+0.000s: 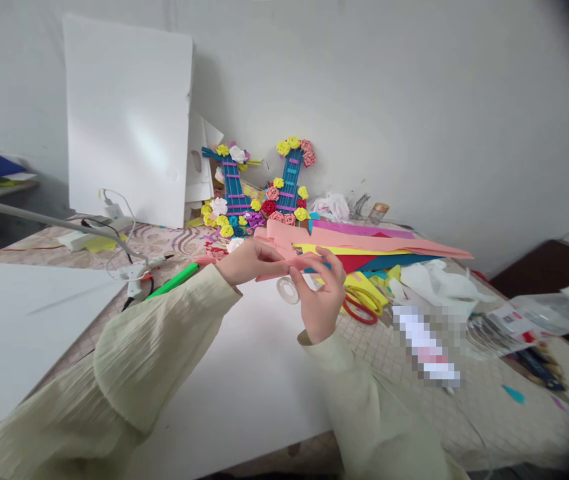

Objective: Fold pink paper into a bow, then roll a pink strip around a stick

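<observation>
Paper (273,271) is pinched by your left hand (245,265) and right hand (325,299), seemingly mid-shaping; the next move likely calls for steadiness.

The pinched paper (270,271) is salmon pink, the sleeves (174,353) pale grey-green. Yellow, pink, red, white and purple flowers (283,148) edge dark teal panels (233,181) striped with purple bars. The beige desk (364,343) carries patterns (brownish swirls behind, faint lattice in front).
</observation>
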Motion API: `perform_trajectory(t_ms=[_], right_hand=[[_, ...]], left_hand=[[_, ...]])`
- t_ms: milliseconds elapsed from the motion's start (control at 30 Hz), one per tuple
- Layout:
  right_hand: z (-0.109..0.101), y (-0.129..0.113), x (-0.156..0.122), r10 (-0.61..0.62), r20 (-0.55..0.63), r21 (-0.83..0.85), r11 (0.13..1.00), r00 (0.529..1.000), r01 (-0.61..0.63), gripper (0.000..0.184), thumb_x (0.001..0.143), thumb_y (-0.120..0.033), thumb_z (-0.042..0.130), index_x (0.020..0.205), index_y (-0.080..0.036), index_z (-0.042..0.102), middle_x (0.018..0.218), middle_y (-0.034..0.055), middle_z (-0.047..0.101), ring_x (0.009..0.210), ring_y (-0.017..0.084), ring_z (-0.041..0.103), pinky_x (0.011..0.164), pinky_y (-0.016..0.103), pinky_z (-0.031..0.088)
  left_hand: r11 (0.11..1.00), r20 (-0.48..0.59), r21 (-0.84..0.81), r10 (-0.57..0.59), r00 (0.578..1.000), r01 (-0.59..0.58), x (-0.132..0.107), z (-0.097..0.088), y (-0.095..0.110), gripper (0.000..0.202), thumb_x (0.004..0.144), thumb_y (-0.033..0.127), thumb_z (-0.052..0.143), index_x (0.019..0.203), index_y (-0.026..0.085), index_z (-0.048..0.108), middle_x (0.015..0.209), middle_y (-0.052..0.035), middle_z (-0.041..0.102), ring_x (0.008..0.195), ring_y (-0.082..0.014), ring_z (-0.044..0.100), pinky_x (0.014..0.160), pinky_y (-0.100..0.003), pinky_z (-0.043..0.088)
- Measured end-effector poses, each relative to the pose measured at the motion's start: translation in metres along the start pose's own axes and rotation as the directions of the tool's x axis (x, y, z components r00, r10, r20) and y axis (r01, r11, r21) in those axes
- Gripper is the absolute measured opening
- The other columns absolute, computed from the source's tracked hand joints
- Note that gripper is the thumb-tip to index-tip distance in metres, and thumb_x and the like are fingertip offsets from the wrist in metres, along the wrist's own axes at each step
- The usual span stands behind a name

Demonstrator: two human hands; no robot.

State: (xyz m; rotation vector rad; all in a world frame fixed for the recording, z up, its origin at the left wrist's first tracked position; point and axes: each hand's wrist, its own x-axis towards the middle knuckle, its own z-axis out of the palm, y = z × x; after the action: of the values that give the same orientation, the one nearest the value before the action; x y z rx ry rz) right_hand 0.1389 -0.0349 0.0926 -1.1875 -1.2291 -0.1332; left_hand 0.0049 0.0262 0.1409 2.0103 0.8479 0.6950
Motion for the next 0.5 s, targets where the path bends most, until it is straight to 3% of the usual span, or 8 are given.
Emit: perform_trajectory(t_ms=[100,200,267,367,500], right_hand=[[-0.003,0.008,0.003,0.103,-0.038,0.148,0.984,0.994,-0.096,0.03,0.071,-0.03,0.056,0.1,-0.021,0.055,0.114,0.0075,0.049,0.106,0.021,0.044,0.085,0.037,0.036],[-0.005,0.024,0.007,0.292,-0.032,0.375,0.89,0.956,-0.259,0.039,0.072,-0.03,0.053,0.109,-0.018,0.048,0.108,0.0081,0.053,0.101,0.02,0.048,0.081,0.034,0.038],[-0.003,0.035,0.008,0.337,0.154,0.478,0.797,0.929,-0.369,0.034,0.072,-0.031,0.05,0.103,-0.017,0.053,0.099,0.0069,0.058,0.094,0.019,0.052,0.079,0.034,0.039],[0.002,0.043,0.005,0.256,0.456,0.473,0.741,0.852,-0.476,0.025,0.072,-0.033,0.049,0.086,-0.017,0.061,0.088,0.0048,0.062,0.087,0.019,0.054,0.077,0.032,0.04],[0.008,0.048,-0.006,0.322,0.53,0.382,0.735,0.784,-0.561,0.021,0.068,-0.036,0.055,0.074,-0.017,0.064,0.076,0.0034,0.064,0.079,0.019,0.056,0.074,0.031,0.041]], left_hand=[[0.995,-0.033,-0.093,-0.049,0.998,0.046,-0.001,0.001,-0.002,0.026,0.062,0.039,0.063,0.066,0.013,0.065,0.049,0.0037,0.047,0.046,-0.0054,0.036,0.042,-0.019,0.023],[0.963,-0.031,-0.24,-0.133,0.991,0.121,-0.001,0.002,-0.007,0.024,0.059,0.037,0.065,0.061,0.012,0.063,0.048,0.0046,0.046,0.044,-0.0044,0.034,0.04,-0.019,0.022],[0.928,-0.018,-0.335,-0.177,0.984,0.161,0.0,0.003,-0.012,0.024,0.056,0.035,0.067,0.06,0.012,0.062,0.048,0.0048,0.045,0.044,-0.0043,0.035,0.04,-0.019,0.022],[0.891,0.002,-0.41,-0.213,0.977,0.195,0.002,0.007,-0.022,0.027,0.054,0.035,0.069,0.064,0.011,0.063,0.049,0.0039,0.047,0.045,-0.0048,0.036,0.04,-0.019,0.024],[0.88,0.041,-0.416,-0.233,0.972,0.228,0.003,0.017,-0.036,0.029,0.055,0.036,0.069,0.066,0.01,0.063,0.045,0.0045,0.045,0.041,-0.0039,0.033,0.038,-0.018,0.021]])
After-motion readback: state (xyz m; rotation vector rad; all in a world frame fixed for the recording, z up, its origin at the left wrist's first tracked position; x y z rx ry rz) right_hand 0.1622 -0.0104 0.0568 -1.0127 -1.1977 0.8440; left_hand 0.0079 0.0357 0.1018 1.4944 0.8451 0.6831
